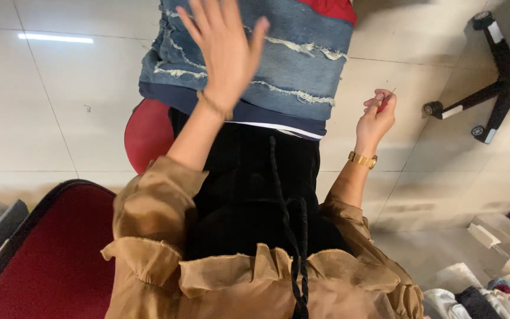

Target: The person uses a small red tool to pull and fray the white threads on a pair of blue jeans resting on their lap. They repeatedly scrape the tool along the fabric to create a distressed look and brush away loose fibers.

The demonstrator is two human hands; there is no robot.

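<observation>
Left hand (225, 53) was spread open over frayed denim garment (302, 65) at top centre; right hand (376, 115) pinched a needle (389, 96). Chair base (503, 77) stood upper right.

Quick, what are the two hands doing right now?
Left hand: open, fingers spread over the denim garment, holding nothing.
Right hand: pinched shut on a thin needle.

Ruffled tan sleeves (160, 224), gold watch (362, 159)

Left hand (226, 56) raised, fingers spread wide, palm flat, right hand (376, 115) lifted, fingertips pinched together, wrist bent
</observation>
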